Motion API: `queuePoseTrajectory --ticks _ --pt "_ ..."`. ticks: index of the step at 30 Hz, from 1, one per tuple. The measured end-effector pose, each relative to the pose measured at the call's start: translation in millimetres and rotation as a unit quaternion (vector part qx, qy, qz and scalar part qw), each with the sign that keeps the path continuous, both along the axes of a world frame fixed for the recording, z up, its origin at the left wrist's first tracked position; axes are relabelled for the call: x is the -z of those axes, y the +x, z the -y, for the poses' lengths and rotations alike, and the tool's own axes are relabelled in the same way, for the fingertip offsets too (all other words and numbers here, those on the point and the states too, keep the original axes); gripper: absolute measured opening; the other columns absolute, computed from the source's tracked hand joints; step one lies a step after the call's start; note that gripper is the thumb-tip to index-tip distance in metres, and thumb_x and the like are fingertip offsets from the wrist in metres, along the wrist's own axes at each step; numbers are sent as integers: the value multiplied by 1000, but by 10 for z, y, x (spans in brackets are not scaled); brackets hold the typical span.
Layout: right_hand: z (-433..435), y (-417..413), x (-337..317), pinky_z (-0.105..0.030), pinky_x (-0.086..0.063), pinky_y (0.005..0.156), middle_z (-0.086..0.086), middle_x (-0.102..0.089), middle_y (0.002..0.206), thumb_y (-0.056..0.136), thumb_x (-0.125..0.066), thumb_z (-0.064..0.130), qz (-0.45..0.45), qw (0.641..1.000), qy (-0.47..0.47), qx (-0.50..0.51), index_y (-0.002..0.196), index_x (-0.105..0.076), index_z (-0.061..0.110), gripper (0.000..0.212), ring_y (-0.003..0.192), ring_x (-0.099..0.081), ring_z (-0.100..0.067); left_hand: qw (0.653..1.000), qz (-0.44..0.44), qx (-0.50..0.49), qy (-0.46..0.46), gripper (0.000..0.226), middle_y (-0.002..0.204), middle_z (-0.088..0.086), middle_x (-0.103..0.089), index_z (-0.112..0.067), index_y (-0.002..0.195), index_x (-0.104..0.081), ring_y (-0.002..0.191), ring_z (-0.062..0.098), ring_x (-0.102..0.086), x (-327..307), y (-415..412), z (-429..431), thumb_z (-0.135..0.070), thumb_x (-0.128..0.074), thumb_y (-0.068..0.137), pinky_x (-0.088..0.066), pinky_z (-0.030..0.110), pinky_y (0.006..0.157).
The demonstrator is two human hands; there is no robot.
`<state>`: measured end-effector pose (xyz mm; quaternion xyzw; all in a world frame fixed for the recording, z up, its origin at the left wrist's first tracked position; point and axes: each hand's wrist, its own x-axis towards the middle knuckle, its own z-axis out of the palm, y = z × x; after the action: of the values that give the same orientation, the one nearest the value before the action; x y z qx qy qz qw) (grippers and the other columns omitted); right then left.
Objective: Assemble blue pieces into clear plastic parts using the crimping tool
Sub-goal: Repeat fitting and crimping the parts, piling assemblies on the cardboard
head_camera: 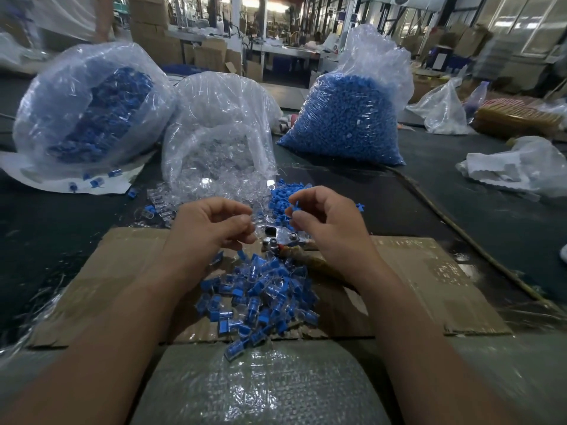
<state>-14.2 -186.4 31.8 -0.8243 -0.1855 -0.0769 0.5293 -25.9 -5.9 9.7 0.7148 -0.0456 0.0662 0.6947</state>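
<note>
Bubble wrap [260,391] nearest cam, then cardboard [414,271] w/ heap of finished units [260,296]. L hand [211,223]: fingers curled, pinching what looks like a clear part [257,220]. R hand [320,223]: thumb + forefinger pinch a blue piece [295,207]. Crimping tool [280,239] lies unheld on the cardboard, btwn & just below both hands. Step, as judged: bringing blue piece to clear part. Next move calls for seating it squarely, then freeing one hand for the tool.

left hand [211,225]: curled, pinching small clear plastic part [257,224] | right hand [322,223], just beside: pinching small blue plastic piece [295,207]
</note>
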Motion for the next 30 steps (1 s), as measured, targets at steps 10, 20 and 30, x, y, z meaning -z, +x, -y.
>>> queuePoseTrajectory --ticks 10,20,30 --pt "-213 -84 46 -22 -49 87 12 -55 97 83 -62 1 26 997 2 -74 97 -65 17 22 98 -55 -6 999 -4 49 -5 13 74 7 -73 -16 78 -70 64 16 -69 -26 -6 35 -15 -65 65 -51 17 53" --pt "-201 -91 52 -18 -53 76 9 -65 88 81 -62 -5 -14 994 41 -96 85 -64 30 35 82 -64 -6 997 -11 73 -36 11 71 7 -72 -22 69 -73 62 15 -68 -31 -7 37 -17 -69 60 -50 18 52" --pt "-171 -108 73 -20 -54 72 9 -67 82 76 -69 0 2 993 69 -99 86 -64 27 30 78 -67 -6 995 -21 75 -59 9 65 6 -69 -17 66 -70 57 14 -66 -61 -27 53 -12 -67 59 -50 18 49"
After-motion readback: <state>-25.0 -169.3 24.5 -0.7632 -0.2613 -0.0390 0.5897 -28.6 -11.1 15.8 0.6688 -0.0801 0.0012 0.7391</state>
